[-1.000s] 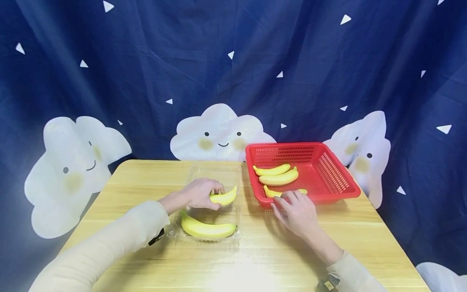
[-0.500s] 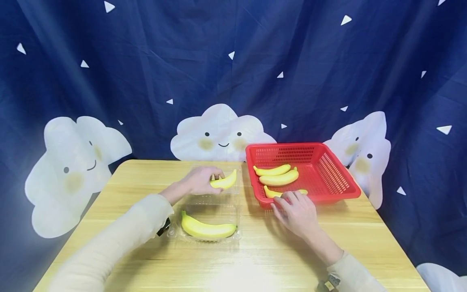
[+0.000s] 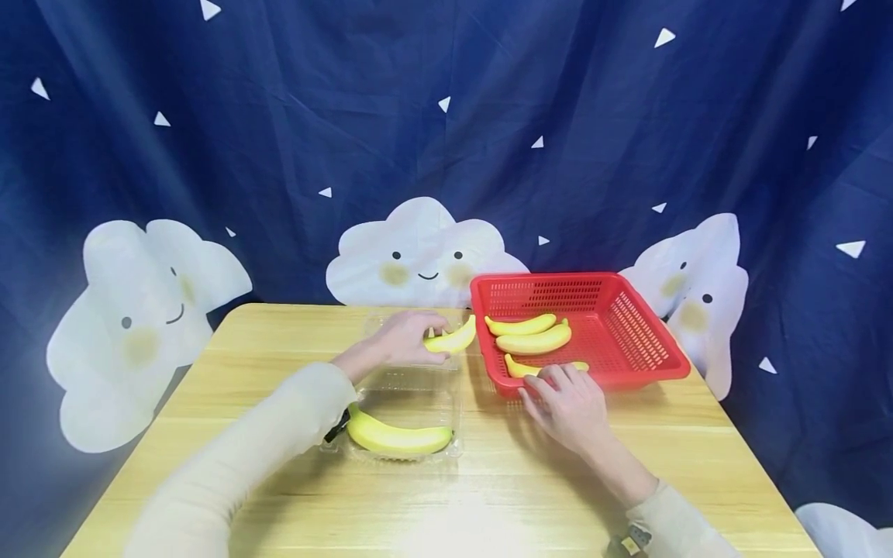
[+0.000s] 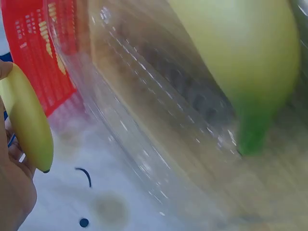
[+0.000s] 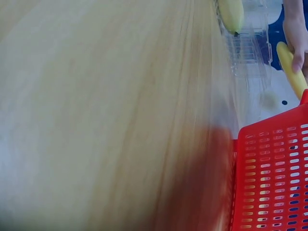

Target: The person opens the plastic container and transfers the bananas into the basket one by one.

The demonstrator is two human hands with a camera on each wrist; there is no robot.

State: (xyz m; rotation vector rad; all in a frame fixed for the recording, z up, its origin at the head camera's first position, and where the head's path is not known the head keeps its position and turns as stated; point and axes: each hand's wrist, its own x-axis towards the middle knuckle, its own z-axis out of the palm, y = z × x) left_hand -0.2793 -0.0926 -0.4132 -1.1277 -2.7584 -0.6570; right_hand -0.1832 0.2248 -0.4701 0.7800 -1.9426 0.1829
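Note:
My left hand (image 3: pixel 412 339) grips a yellow banana (image 3: pixel 452 339) above the far half of a clear plastic clamshell box (image 3: pixel 446 399). The banana's tip reaches the left rim of a red basket (image 3: pixel 645 341). In the left wrist view the held banana (image 4: pixel 29 120) shows at the left edge, with the fingers around it. A larger banana (image 3: pixel 401 435) lies in the box's near half. My right hand (image 3: pixel 568 411) holds the basket's front rim, fingers bent over it. They partly hide a banana (image 3: pixel 518 367) inside. The right wrist view does not show the right hand.
Two more bananas, a rear one (image 3: pixel 522 325) and a front one (image 3: pixel 533 341), lie in the basket's left part. The wooden table (image 3: pixel 391 511) bears box and basket. A blue curtain (image 3: pixel 279 116) with white clouds hangs behind.
My left hand has carried its banana up away from the box's middle, then right to the basket's left rim. The right hand and basket have stayed put.

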